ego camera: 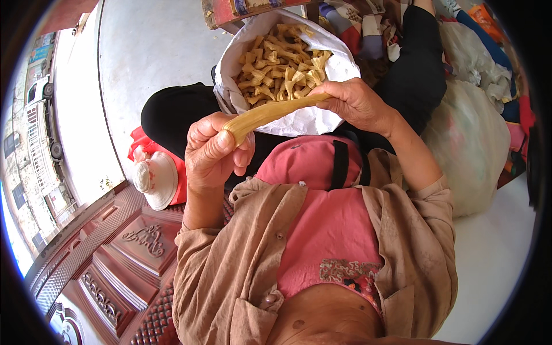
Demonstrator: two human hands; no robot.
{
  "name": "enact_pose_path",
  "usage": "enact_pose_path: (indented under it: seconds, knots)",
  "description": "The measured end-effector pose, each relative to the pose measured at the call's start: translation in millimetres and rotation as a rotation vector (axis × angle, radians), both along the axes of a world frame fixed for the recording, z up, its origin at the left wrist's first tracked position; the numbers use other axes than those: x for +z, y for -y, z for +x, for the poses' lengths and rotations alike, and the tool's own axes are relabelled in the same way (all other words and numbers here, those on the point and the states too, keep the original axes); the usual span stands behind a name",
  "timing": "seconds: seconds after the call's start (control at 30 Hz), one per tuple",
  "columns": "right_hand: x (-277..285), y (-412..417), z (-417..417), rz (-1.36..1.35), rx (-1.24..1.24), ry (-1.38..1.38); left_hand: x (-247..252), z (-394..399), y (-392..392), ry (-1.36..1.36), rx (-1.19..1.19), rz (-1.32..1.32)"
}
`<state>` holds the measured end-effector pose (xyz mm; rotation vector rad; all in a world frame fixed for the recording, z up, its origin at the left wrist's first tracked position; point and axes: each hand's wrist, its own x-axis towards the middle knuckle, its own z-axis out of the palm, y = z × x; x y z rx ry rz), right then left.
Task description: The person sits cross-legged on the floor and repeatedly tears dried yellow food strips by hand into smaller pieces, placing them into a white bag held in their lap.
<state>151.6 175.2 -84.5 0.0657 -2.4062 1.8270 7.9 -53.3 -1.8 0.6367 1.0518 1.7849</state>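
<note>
A long, yellowish-tan strip (pixel 276 113), pleated lengthwise like a folded husk or dried sheet, stretches between my two hands; its exact material I cannot tell. My left hand (pixel 217 144) pinches the wider, lower end between thumb and fingers. Higher up and to the right, my right hand (pixel 355 101) grips the narrower end with thumb and forefinger. Just beyond the strip, between my legs, stands a white woven sack (pixel 312 123) with its rim spread wide. Many short knotted pieces (pixel 276 69) of the same yellowish colour, with flared ends, fill it.
A red wooden stool (pixel 228 13) stands behind the sack. On my left lie a white sun hat (pixel 161 179) and a red bag (pixel 179 172), near a carved brown door panel (pixel 142 241). A large, full translucent plastic bag (pixel 465 151) sits at my right.
</note>
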Motion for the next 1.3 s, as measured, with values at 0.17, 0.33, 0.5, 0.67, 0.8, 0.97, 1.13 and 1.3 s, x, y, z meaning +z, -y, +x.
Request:
enact_pose_path:
  seconds: [0.17, 0.33, 0.5, 0.67, 0.8, 0.97, 1.13, 1.3]
  knots:
    - [27, -17, -1, 0.012, 0.316, 0.264, 3, -5, 6, -0.650, 0.115, -0.142]
    - [27, -19, -6, -0.308, 0.309, 0.328, -4, -17, -9, -1.862, 0.268, -0.271]
    - [39, -10, -32, -0.610, 0.398, 0.415, 0, -15, -25, -2.162, 0.400, 0.005]
    - [53, -7, -51, -0.612, 0.554, 0.393, 13, -17, -34, -2.243, 0.376, 0.081]
    - [49, -9, -47, -0.647, 0.209, 0.293, 3, -30, -33, -2.208, 0.483, 0.090]
    - [42, -9, -43, 0.347, -0.161, -0.389, -16, -29, -26, -0.968, 0.356, -0.257]
    - [45, -7, -37, 0.812, -0.153, -0.743, -16, -14, -29, 0.059, -0.136, -0.428]
    - [27, -13, -28, 0.931, -0.224, -0.754, -9, 2, -36, -0.068, -0.235, -0.419]
